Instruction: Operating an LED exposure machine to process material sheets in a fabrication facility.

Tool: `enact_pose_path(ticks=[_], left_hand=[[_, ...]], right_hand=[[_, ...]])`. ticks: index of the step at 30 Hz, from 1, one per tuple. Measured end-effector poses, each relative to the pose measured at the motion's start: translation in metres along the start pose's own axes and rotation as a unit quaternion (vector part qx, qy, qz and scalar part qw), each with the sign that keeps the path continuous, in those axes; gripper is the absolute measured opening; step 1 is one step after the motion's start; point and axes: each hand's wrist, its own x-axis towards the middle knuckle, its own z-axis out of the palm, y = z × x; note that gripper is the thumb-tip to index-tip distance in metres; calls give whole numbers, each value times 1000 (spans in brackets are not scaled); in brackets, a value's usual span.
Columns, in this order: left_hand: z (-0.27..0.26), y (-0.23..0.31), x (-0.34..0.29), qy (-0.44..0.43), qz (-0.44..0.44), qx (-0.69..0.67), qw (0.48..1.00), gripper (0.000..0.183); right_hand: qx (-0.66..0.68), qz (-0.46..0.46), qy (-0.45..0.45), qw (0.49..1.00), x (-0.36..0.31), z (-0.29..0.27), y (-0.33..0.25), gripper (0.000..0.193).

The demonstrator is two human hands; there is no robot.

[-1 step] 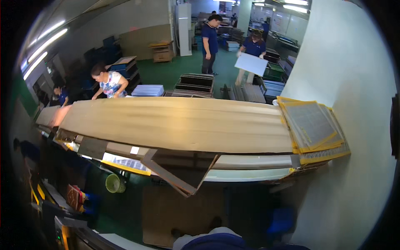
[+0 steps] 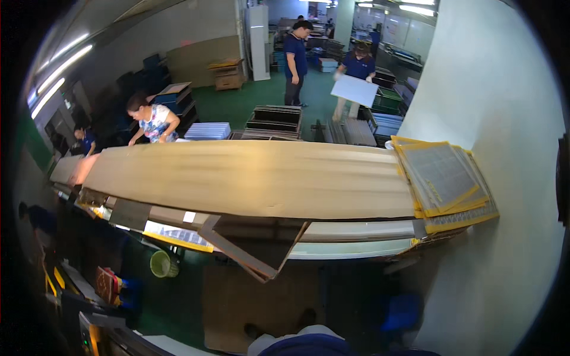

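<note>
— Cardboard sheet (image 2: pixel 249 178), the long tan one, lies flat across the top of the bench in front of the person wearing the camera. Its long axis runs left to right, bowed a little by the lens.

— And from the hands, which way does it lie?

— Neither hand is in view. Only the top of the person's blue clothing (image 2: pixel 309 344) shows at the lower edge, so the sheet lies ahead and above that, well apart from the body. How far open the hands are, or whether they hold anything, cannot be told, nor which hand is nearer.

— What sits at the sheet's ends?

— At its right end, a stack of yellow-framed mesh screens (image 2: pixel 445 178) overlaps the edge, beside the pale wall (image 2: pixel 504 89). Below the sheet a loose cardboard flap (image 2: pixel 249 252) hangs down at an angle.

— Anything smaller?

— A green bucket (image 2: pixel 163 264) on the floor, lower left. A person in a patterned top (image 2: pixel 153 121) leans over the far side.
</note>
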Motion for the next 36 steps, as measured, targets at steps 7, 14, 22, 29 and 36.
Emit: enact_pose_path(ticks=[7,14,22,29,36], left_hand=[[-5,-16,4,16,15,114,993,55],[-6,-49,23,32,41,166,985,57],[11,-109,19,45,52,194,979,60],[44,-174,-4,38,41,227,972,62],[14,-152,-23,157,96,121,976,50]], right_hand=[[54,14,73,996,-36,29,3,51],[41,13,115,993,-78,102,-12,48],[-23,-20,150,988,-118,163,-6,44],[-80,-63,178,979,-135,179,1,41],[-111,-71,194,972,-153,191,22,39]])
